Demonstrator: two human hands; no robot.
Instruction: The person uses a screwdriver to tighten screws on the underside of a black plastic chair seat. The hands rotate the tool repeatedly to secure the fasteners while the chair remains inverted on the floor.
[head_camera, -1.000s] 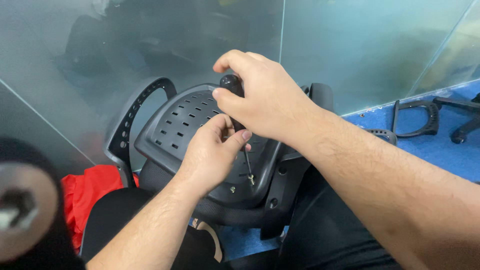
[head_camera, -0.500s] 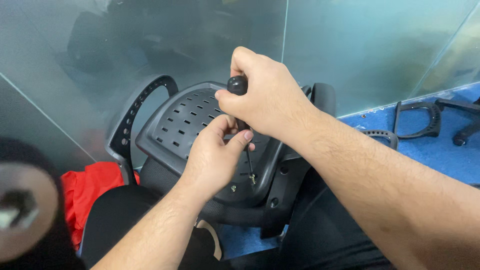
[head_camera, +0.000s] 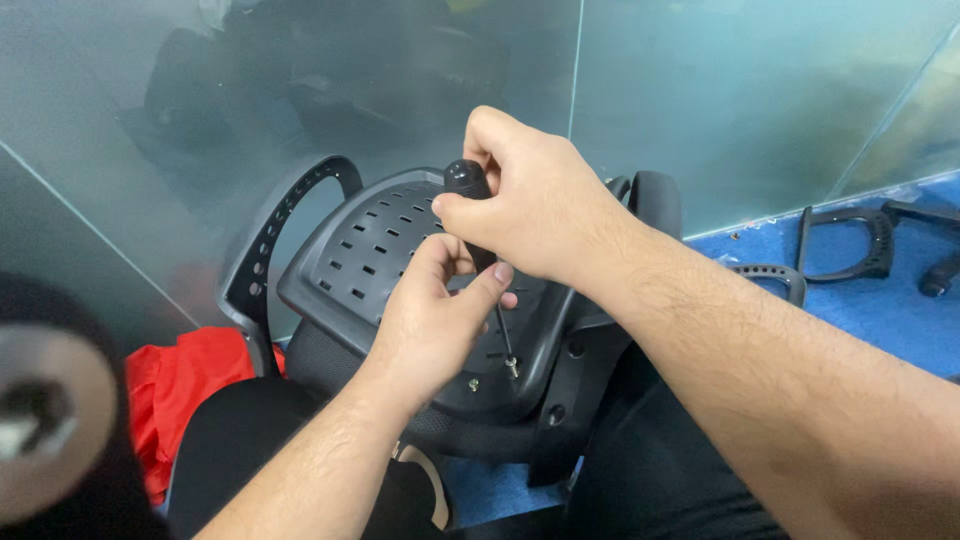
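Note:
My right hand (head_camera: 535, 205) grips the black handle of a screwdriver (head_camera: 466, 181) from above. Its thin shaft runs down to a screw (head_camera: 511, 367) in the underside of a black plastic chair seat (head_camera: 375, 245) with slotted holes. My left hand (head_camera: 435, 320) is curled around the shaft just below the handle, thumb pressed against it. A second small screw (head_camera: 473, 384) sits just left of the tip. The seat rests tilted across my lap.
A black curved armrest (head_camera: 275, 235) with holes rises at the seat's left. Frosted glass panels stand behind. More black chair parts (head_camera: 850, 240) lie on the blue floor at right. Red cloth (head_camera: 170, 380) lies at lower left, a round blurred object (head_camera: 45, 420) near the camera.
My right hand has shifted and turned on the screwdriver handle, moving slightly rightward. My left hand has stayed around the shaft, and the seat has not moved.

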